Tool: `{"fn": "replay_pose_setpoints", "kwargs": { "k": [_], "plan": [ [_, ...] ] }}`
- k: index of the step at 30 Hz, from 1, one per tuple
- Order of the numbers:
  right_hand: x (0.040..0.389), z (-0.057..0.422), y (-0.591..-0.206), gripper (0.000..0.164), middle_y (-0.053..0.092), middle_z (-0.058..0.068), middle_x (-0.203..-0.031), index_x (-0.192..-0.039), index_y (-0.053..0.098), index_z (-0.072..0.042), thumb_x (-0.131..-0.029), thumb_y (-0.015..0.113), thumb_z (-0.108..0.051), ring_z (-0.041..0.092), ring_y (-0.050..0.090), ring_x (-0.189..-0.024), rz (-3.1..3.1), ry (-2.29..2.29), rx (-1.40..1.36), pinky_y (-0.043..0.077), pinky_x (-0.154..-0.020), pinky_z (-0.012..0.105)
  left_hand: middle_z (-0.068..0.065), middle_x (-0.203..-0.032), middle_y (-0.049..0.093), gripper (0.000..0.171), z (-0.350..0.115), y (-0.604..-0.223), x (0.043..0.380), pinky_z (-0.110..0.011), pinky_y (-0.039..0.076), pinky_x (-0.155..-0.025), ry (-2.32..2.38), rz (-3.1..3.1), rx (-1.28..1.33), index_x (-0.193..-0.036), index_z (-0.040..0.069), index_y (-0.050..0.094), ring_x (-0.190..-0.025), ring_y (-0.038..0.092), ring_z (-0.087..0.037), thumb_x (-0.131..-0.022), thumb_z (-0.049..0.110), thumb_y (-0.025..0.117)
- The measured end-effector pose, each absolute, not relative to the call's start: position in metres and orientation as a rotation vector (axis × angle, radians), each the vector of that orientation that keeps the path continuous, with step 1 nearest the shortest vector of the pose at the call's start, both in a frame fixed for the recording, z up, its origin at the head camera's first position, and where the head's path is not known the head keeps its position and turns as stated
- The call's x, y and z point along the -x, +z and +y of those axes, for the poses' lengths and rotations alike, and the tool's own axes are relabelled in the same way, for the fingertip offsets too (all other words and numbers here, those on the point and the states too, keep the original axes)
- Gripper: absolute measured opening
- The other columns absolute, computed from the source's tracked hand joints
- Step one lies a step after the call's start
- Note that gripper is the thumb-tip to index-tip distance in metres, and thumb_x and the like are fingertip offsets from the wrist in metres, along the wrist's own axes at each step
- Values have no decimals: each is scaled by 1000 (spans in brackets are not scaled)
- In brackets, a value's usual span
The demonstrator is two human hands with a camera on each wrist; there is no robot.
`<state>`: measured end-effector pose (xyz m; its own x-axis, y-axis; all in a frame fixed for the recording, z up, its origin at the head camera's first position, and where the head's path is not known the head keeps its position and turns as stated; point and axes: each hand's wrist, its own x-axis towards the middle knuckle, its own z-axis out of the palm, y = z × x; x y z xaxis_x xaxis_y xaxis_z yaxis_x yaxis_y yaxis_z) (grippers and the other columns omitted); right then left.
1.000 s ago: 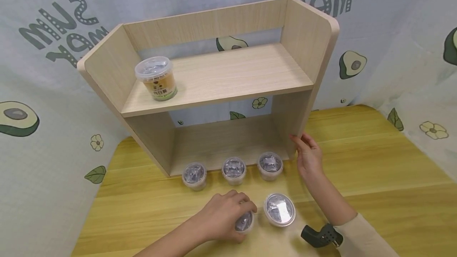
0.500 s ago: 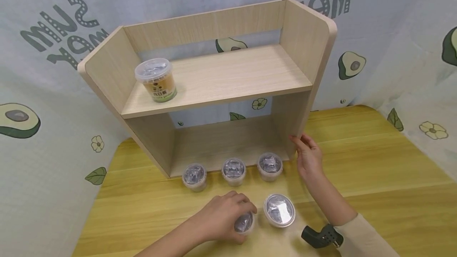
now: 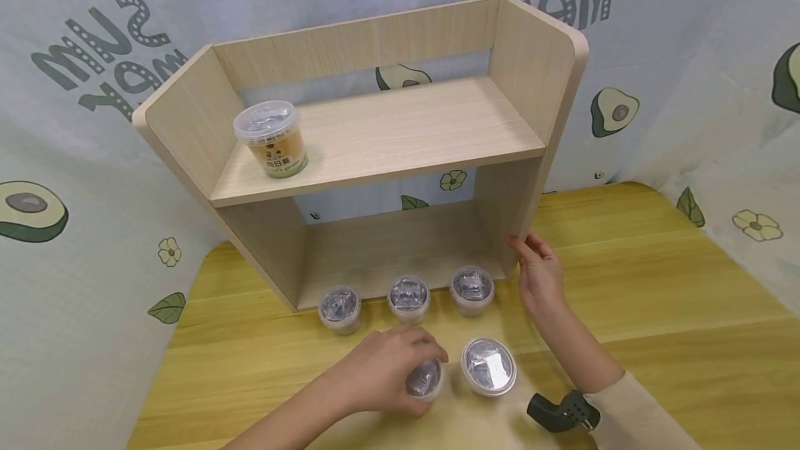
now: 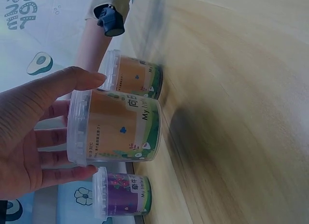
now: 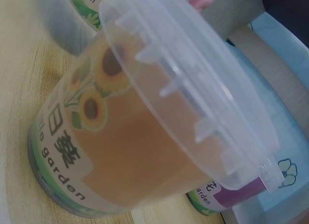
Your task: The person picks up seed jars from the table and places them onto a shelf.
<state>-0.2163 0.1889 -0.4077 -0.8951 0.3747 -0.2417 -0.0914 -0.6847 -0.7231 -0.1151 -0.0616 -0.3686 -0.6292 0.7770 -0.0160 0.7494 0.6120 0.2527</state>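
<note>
My left hand [image 3: 390, 370] holds a lidded clear plastic tub [image 4: 123, 125] by its rim, thumb on one side and fingers on the other. Its label is orange, and a shadow shows on the table beneath it in the left wrist view. Beside it stands another lidded tub [image 3: 489, 367], whose sunflower label fills the right wrist view. My right hand [image 3: 541, 273] grips the front edge of the right side panel of a pale wooden shelf [image 3: 412, 123], thumb on the inner side.
A row of three lidded tubs [image 3: 409, 297] stands along the shelf's front edge. One more orange tub [image 3: 272, 139] sits at the left of the upper board. A patterned cloth [image 3: 687, 89] hangs behind the yellow wooden table [image 3: 656, 283].
My left hand and its tub have shifted slightly up and left in the head view. The right hand keeps its place at the panel.
</note>
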Motion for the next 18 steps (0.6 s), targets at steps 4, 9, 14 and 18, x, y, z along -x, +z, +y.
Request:
{"fn": "replay_pose_setpoints", "kwargs": {
  "k": [4,9,14,18],
  "plan": [
    [216,189,-407,23,62,-2,-87,-72,67,-10,-76,64,13,11,56,-89,-1077,2608,571,44,-81,17,11,-110,60,48,-62,-369,117,-20,45,-71,340,2693,-1298,-111,27,62,-101,54,-8,-66,36,77],
    [216,188,-407,23,62,-3,-87,-72,68,-11,-77,64,12,11,55,-89,-1081,2614,564,43,-82,17,10,-112,60,50,-64,-364,121,-19,46,-75,329,2650,-1335,-113,26,62,-101,55,-6,-67,37,76],
    [216,187,-406,24,63,-3,-86,-73,67,-11,-77,64,12,10,56,-88,-1083,2610,531,44,-80,17,10,-111,59,50,-65,-354,126,-16,44,-74,349,2618,-1385,-114,26,61,-99,55,-5,-67,37,77],
    [216,187,-406,24,63,-2,-86,-73,68,-10,-77,63,13,11,56,-87,-1058,2613,542,44,-80,17,11,-111,59,51,-66,-346,130,-17,45,-74,351,2615,-1401,-114,26,61,-98,55,-4,-67,39,77]
  ]
}}
